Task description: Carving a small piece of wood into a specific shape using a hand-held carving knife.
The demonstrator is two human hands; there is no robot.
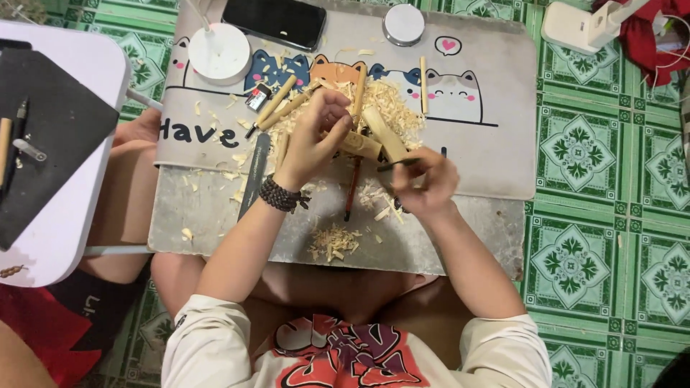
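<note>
Left hand (pixel 316 133) clamped on pale wooden piece (pixel 374 136); right hand (pixel 424 183) clenched round dark carving tool (pixel 397 164); shavings (pixel 388 100) beneath.

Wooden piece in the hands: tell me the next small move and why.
Probably a short, shallow cut away from the body. The left hand grips the wooden piece, the right hand holds a dark tool at its lower end, and shavings already lie beyond it.

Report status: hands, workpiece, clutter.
Left hand grips wood piece. Right hand holds carving tool against it. Shavings and spare tools crowd the mat.
</note>
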